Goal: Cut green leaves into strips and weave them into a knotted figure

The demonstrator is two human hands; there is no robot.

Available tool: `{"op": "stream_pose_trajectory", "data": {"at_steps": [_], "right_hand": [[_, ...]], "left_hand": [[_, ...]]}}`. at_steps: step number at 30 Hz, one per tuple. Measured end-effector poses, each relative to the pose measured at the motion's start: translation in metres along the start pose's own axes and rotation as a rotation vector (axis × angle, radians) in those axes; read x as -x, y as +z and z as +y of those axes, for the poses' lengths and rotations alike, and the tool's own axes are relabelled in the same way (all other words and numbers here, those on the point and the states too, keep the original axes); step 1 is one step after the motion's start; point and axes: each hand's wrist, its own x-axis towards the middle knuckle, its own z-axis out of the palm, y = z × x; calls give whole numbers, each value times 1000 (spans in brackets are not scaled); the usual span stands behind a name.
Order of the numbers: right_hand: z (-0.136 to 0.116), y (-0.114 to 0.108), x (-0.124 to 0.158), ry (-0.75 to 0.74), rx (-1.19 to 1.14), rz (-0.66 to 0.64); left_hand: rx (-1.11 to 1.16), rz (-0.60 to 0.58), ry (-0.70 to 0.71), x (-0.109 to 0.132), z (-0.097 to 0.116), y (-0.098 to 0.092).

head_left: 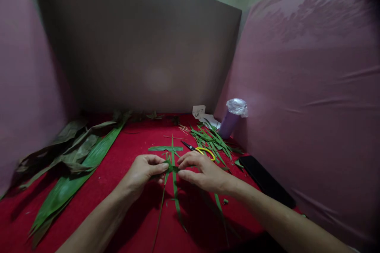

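Observation:
Between my two hands is a small folded green leaf piece (169, 165) with a thin stem hanging down below it. My left hand (148, 169) pinches it between thumb and fingers. My right hand (198, 170) has its thumb and fingertips closed around the right end of a green strip joined to that piece. A long narrow leaf strip (175, 193) lies on the red cloth just under the hands. Just beyond them a short wide leaf strip (163, 148) lies crosswise. Scissors (204, 151) with yellow handles rest beyond my right hand, partly covered by it.
Cut leaf strips (212, 140) are heaped at the right, near a purple container (230, 122) topped with clear plastic. A black phone-like slab (265, 180) lies against the right wall. Large green leaves (74, 174) and dried leaves (75, 152) spread along the left. White papers (198, 111) stand at the back.

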Motion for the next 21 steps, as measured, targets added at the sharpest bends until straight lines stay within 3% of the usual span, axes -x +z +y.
{"op": "stream_pose_trajectory", "data": {"at_steps": [6,13,21], "right_hand": [[5,17,-5,111,-53,133],[1,20,-14,239,-392,89],[5,25,-17,311,-571,50]], "left_hand": [[5,6,20,-2,-2,1],[-46,10,91,-4,-6,2],[-49,19,88,-3,-3,4]]}}
